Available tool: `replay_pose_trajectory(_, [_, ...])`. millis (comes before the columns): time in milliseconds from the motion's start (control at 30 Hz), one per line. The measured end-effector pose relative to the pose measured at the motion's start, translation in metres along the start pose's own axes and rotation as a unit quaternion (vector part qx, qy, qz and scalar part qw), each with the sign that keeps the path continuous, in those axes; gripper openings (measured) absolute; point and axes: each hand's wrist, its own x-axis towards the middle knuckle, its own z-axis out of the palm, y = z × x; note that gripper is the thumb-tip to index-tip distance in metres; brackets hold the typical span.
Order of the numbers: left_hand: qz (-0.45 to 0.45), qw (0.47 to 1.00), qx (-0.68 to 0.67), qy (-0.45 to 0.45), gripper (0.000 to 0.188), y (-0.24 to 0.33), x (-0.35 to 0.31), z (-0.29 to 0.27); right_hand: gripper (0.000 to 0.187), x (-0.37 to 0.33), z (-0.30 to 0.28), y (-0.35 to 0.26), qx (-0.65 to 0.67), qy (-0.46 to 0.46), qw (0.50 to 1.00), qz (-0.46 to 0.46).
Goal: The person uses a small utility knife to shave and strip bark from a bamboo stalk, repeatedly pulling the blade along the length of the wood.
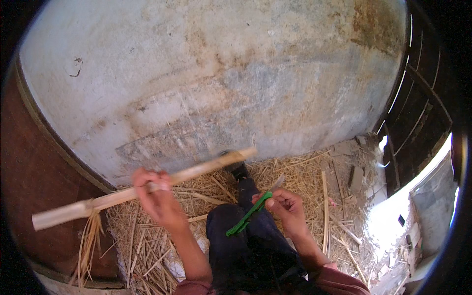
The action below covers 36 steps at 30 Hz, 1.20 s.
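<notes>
My left hand [160, 196] is closed around a long pale cane stalk [204, 168], which slants up from the lower left toward the wall. Dry, stringy strips [90, 241] hang from a joint near the stalk's left end. In my right hand [287, 209] is a knife with a green handle [250, 215], gripped near the handle's upper end. Its short blade [278, 182] points up and away, apart from the stalk. The left hand is a little blurred.
Straw and cane scraps [152, 255] cover the floor around my dark-trousered legs [228, 228]. A stained, pale wall [246, 73] rises ahead. Brown board [44, 167] stands at the left, dark slatted panels [418, 88] at the right. Broken bricks [356, 178] lie near the wall's right foot.
</notes>
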Motion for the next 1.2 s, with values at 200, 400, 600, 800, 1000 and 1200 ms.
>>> replay_pose_trajectory(200, [-0.284,0.932,-0.184,-0.126,0.064,-0.006,-0.078,0.044,0.010,0.005,0.004,-0.009,-0.158,-0.020,0.979,-0.125])
replay_pose_trajectory(400, [-0.358,0.876,-0.159,-0.282,0.080,-0.038,-0.142,0.048,0.014,-0.009,-0.024,0.014,-0.086,0.043,0.993,-0.072])
replay_pose_trajectory(600, [-0.302,0.840,0.028,-0.450,0.043,-0.037,-0.162,0.055,0.018,-0.023,-0.047,0.027,-0.038,0.140,0.989,0.020])
replay_pose_trajectory(800, [-0.318,0.835,0.074,-0.443,0.037,-0.034,-0.160,0.057,0.048,-0.032,-0.048,0.015,-0.279,0.078,0.957,-0.028])
replay_pose_trajectory(1000, [-0.246,0.868,0.020,-0.430,0.044,-0.057,-0.147,0.053,0.044,-0.062,-0.057,0.021,-0.374,-0.016,0.923,0.087])
replay_pose_trajectory(1200, [-0.307,0.745,0.159,-0.570,0.044,-0.045,-0.098,0.026,0.040,-0.065,-0.083,0.036,-0.319,0.053,0.938,0.129])
